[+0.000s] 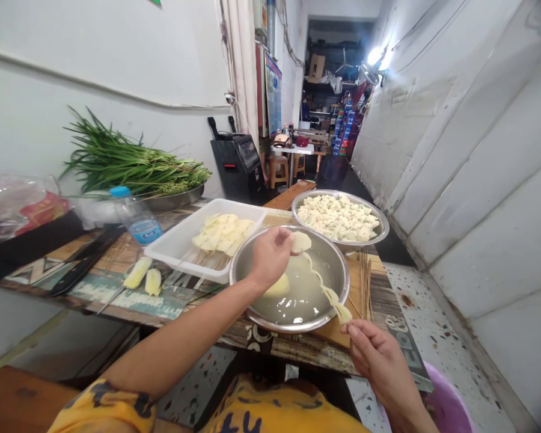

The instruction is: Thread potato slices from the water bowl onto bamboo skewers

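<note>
Over a steel bowl of cloudy water, my left hand pinches a thin, pale potato slice by its edge. A wavy row of potato slices runs from near that slice down to my right hand. The fingers of my right hand are closed on the near end of this row; the skewer inside it is mostly hidden. A pale yellow piece lies in the water, partly behind my left wrist. Left of the bowl, a white plastic tray holds flat potato slices on sticks.
Cauliflower pieces fill another steel bowl behind. Bare bamboo skewers lie to the right. On the left are a water bottle, a long black-handled knife, cabbage-like pieces and green chives. A purple tub stands below right.
</note>
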`<action>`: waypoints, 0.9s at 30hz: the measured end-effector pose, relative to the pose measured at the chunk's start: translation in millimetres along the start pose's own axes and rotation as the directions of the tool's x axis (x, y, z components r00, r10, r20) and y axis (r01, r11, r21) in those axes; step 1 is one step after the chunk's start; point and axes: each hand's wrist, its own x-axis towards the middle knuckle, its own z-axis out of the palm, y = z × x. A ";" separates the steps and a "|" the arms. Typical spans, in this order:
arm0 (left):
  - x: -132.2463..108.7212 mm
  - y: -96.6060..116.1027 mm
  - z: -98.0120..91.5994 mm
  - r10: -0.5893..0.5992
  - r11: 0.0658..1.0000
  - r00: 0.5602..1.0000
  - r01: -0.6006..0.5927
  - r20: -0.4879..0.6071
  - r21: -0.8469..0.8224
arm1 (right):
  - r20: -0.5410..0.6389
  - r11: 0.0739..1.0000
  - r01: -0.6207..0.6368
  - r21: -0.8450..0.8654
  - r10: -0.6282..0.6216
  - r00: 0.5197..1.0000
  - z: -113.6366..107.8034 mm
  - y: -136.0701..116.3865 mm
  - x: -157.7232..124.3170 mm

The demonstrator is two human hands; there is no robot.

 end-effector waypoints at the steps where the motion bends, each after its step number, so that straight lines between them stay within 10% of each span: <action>1: 0.2 0.4 0.7 -0.016 1.000 1.000 0.016 -0.008 -0.015 | -0.076 0.970 0.143 -0.197 -0.161 0.984 0.7 1.7 -1.3; 4: 1.2 4.9 3.3 -0.153 0.980 0.988 0.149 -0.021 -0.132 | -0.015 0.560 0.465 -0.686 -0.649 0.761 1.2 8.0 -4.2; 8: 2.9 13.8 4.5 -0.403 0.875 0.915 0.394 0.029 -0.282 | 0.208 0.130 0.539 -0.832 -0.828 0.520 -2.0 15.3 -4.7; 10: 3.6 16.4 3.1 -0.464 0.830 0.884 0.454 0.051 -0.324 | 0.171 0.199 0.546 -0.814 -0.816 0.552 -3.9 17.6 -4.0; 14: 5.8 19.3 -1.3 -0.556 0.713 0.818 0.562 0.149 -0.420 | -0.100 0.850 0.335 -0.407 -0.406 0.908 -7.3 22.8 0.1; 16: 7.3 21.6 -2.8 -0.586 0.656 0.782 0.612 0.212 -0.443 | -0.084 0.990 0.118 -0.072 -0.124 0.989 -9.4 26.5 3.1; 20: 11.3 26.0 -4.2 -0.625 0.612 0.734 0.672 0.265 -0.417 | -0.032 0.994 0.034 0.099 -0.031 0.999 -11.8 30.7 5.9; 27: 18.1 24.2 -7.3 -0.639 0.610 0.702 0.712 0.314 -0.349 | -0.150 0.940 0.183 -0.288 -0.233 0.961 -6.0 20.8 1.3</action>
